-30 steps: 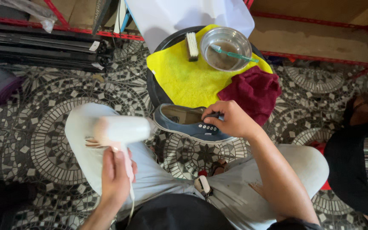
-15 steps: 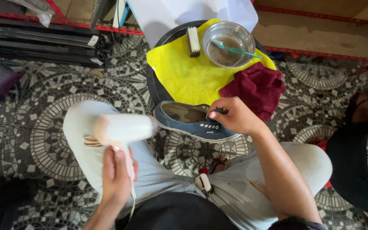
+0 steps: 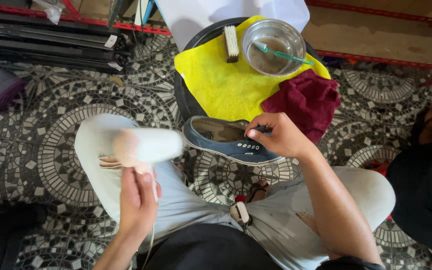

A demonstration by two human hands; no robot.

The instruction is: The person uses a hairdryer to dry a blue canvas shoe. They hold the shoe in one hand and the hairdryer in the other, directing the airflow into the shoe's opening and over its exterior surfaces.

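Note:
My right hand (image 3: pixel 278 135) grips the tongue area of a dark blue canvas shoe (image 3: pixel 226 141), holding it on its side in front of my knees with its opening toward the left. My left hand (image 3: pixel 138 202) holds the handle of a white hair dryer (image 3: pixel 143 146), whose nozzle points right at the shoe's heel opening, a short gap away. I sit cross-legged in light grey trousers.
A round black stool (image 3: pixel 186 95) carries a yellow cloth (image 3: pixel 226 85), a maroon cloth (image 3: pixel 306 100), a white brush (image 3: pixel 231 42) and a steel bowl (image 3: pixel 273 40) with a green toothbrush (image 3: pixel 281 52). Another person (image 3: pixel 426 190) sits at the right. Black panels (image 3: pixel 51 45) lie top left on the mosaic floor.
The hair dryer has come slightly closer to the shoe's opening. My right hand keeps hold of the shoe, barely shifted.

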